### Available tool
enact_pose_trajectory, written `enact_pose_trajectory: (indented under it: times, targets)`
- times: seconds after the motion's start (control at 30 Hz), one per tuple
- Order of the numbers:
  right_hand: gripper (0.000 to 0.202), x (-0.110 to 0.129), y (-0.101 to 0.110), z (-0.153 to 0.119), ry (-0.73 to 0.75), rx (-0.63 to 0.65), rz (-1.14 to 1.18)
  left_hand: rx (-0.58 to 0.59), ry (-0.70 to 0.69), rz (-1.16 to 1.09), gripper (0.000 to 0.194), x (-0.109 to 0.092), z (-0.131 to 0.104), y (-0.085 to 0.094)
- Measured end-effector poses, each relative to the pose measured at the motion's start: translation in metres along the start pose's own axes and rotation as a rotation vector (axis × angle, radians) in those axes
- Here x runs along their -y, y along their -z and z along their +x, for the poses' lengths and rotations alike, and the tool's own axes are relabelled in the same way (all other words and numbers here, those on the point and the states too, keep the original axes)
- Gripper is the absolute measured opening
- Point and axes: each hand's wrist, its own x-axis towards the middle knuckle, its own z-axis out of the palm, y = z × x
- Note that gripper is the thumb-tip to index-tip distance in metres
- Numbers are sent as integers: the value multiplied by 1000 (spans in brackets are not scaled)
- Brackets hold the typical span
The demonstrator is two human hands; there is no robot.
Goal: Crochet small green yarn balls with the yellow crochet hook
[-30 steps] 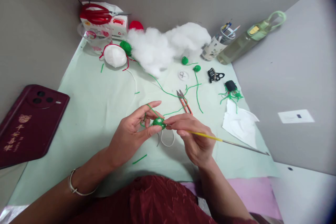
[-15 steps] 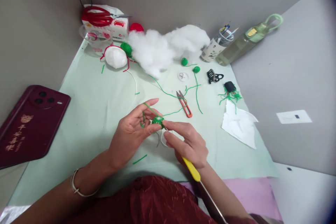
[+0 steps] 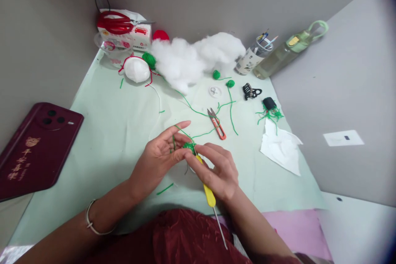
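Observation:
My left hand [image 3: 157, 161] pinches a small green crochet piece [image 3: 189, 147] between thumb and fingers, its index finger stretched out with green yarn [image 3: 182, 130] running over it. In my right hand [image 3: 218, 169] is a yellow-handled crochet hook [image 3: 209, 195]; its upper end meets the green piece, and a metal shaft sticks out below the handle toward my lap. The hook's tip is too small to make out. Partly behind my right fingers lies a round white thing, mostly hidden. Just beyond the hands rest orange thread snips [image 3: 217, 124], with yarn crossing them.
White stuffing [image 3: 182, 62] lies at the back beside a green yarn ball [image 3: 149, 60] and a white yarn ball [image 3: 136, 69]. Red scissors [image 3: 116, 22] top a tissue pack. A bottle [image 3: 278, 57], pen holder [image 3: 252, 60] and hair clip [image 3: 251, 91] stand right; a phone [image 3: 40, 148] lies left.
My right hand has turned the hook: its handle has swung left and upward, more upright beneath the green piece. The green piece is tilted differently, and my left hand has shifted slightly right.

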Motion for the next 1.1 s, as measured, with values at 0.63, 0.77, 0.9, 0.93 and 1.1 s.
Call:
enact_pose_trajectory:
  times: [0.63,0.77,0.9,0.93,1.1]
  targets:
    - [16,-1,9,7,-588,-135,814,260,125,-60,50,-4,8,17]
    - [13,-2,8,6,-725,-162,949,272,81,22,46,-3,8,20]
    - [12,-5,8,9,-776,-225,999,244,33,100,42,-4,9,21]
    - [12,-5,9,10,-789,-219,1019,244,31,98,43,-4,9,20]
    - [13,-6,9,15,-822,-178,1098,281,87,19,43,-3,8,15]
